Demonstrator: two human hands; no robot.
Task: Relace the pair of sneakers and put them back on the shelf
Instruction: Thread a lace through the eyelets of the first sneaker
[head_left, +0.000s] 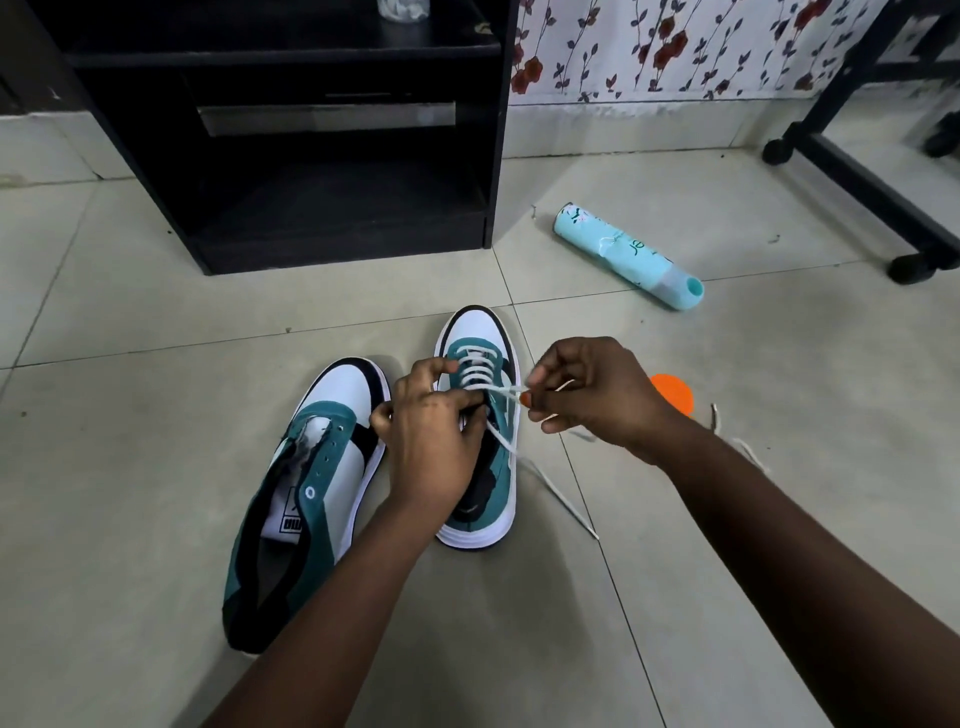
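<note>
Right hand (592, 389) pinches the white lace (506, 391); left hand (434, 431) grips the right sneaker (480, 332) steady on the floor (156, 322).
Lacing looks nearly finished here; the unlaced sneaker (332, 467) at 9 o'clock comes next, and the shelf (311, 244) waits at 12.

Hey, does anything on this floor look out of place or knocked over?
Yes. A light blue spray can lies on its side on the tiled floor, right of the black shelf unit, rather than standing. The left sneaker has bare eyelets, but that fits a relacing job half done.
</note>
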